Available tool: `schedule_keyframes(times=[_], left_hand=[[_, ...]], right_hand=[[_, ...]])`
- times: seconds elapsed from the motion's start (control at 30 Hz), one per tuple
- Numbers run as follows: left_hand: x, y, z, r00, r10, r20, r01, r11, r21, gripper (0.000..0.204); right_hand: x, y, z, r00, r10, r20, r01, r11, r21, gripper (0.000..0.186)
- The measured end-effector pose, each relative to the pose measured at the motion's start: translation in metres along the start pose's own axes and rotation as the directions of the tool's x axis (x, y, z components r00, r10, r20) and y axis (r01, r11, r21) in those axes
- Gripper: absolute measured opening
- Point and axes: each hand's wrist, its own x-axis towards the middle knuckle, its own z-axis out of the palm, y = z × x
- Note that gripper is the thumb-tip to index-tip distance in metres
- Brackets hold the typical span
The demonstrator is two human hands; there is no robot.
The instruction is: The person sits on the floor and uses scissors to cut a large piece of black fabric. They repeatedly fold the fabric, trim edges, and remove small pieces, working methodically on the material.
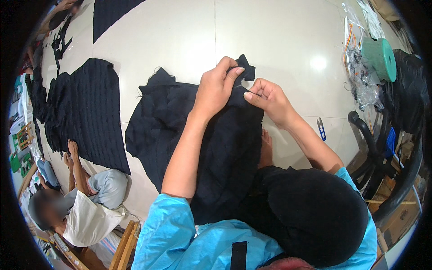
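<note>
A large black cloth piece [164, 119] spreads over the floor and up toward my lap. Near its far right corner, my left hand [215, 87] pinches a narrow strip of the cloth between thumb and fingers. Just to the right, my right hand [272, 100] is closed, thumb against forefinger, at the cloth's edge. A small pale gap with a thin light line shows between the two hands; whether that line is a thread I cannot tell. Blue-handled thread snips [321, 129] lie on the floor to the right of my right forearm.
At the left, another person [85, 207] sits with hands on a pleated black cloth [85, 112]. More black cloth [112, 15] lies at the far left. On the right stand a green round stool [379, 59], clear plastic bags [362, 83] and a black chair base [373, 157]. My bare foot [266, 148] rests beside the cloth.
</note>
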Motion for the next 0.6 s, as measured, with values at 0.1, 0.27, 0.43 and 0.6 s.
schedule_keyframes(times=[0.1, 0.27, 0.43, 0.6], left_hand=[[0.003, 0.0, 0.001, 0.999, -0.037, 0.006, 0.037, 0.992, -0.118, 0.02], [0.001, 0.003, 0.002, 1.0, -0.003, 0.021, 0.005, 0.991, -0.137, 0.019], [0.001, 0.004, 0.0, 0.999, 0.0, 0.051, 0.008, 0.989, -0.148, 0.02], [0.002, 0.003, 0.0, 0.999, 0.021, 0.043, -0.016, 0.991, -0.133, 0.02]], right_hand=[[0.005, -0.005, 0.002, 0.999, 0.028, -0.019, -0.027, 0.999, 0.033, 0.013], [0.01, -0.009, 0.006, 0.999, -0.024, -0.045, 0.027, 0.998, 0.058, 0.011], [0.011, -0.007, 0.012, 1.0, 0.006, -0.031, 0.0, 0.984, 0.18, 0.01], [0.011, -0.004, 0.015, 0.997, -0.027, -0.079, 0.044, 0.977, 0.21, 0.011]])
